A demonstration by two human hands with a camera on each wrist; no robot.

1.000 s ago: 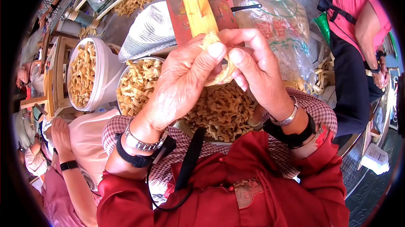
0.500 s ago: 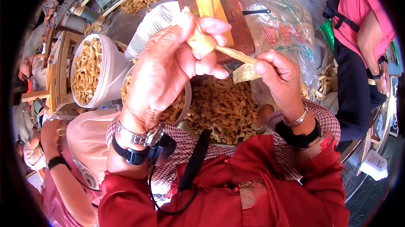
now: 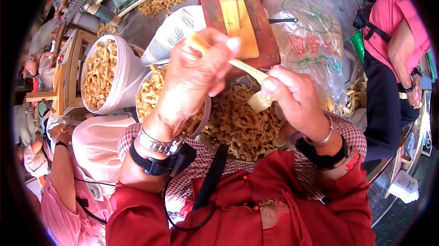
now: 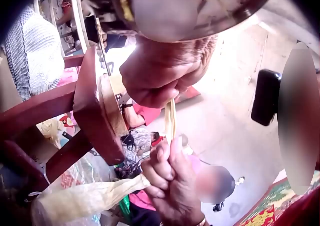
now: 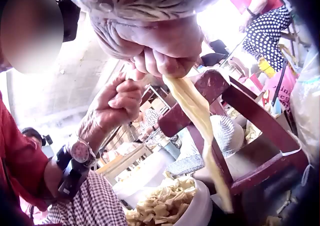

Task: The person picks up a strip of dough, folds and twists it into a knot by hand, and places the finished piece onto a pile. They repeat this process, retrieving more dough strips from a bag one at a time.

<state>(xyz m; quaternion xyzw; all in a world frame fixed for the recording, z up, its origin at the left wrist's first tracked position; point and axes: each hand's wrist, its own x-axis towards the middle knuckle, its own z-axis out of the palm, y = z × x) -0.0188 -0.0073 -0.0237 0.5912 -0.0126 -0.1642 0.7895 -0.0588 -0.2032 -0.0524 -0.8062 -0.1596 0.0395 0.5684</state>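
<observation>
A pale yellow strip [image 3: 249, 70] is stretched between the two hands over a container of small twisted pieces [image 3: 242, 127]. The left hand [image 3: 196, 72] curls its fingers and thumb round one end, and a bit sticks out above them. The right hand [image 3: 295, 97] pinches the strip farther along; a wider loose part [image 3: 259, 102] hangs below that hand. In the left wrist view, the strip [image 4: 170, 121] runs from the left fist [image 4: 162, 76] to the right hand [image 4: 175, 181]. A long loose length [image 5: 200, 121] dangles from the right hand [image 5: 155, 51] in the right wrist view.
A red bench [image 3: 263, 31] with a wooden board [image 3: 233, 12] on it stands ahead. White buckets of pieces, one tilted [image 3: 120, 76], are at the left beside a mesh sack [image 3: 176, 28]. A clear plastic bag [image 3: 308, 44] lies ahead right. Other people sit at both sides.
The hands were close together at first, then moved apart with the strip between them. The left hand has turned from palm up with spread fingers to back up with curled fingers.
</observation>
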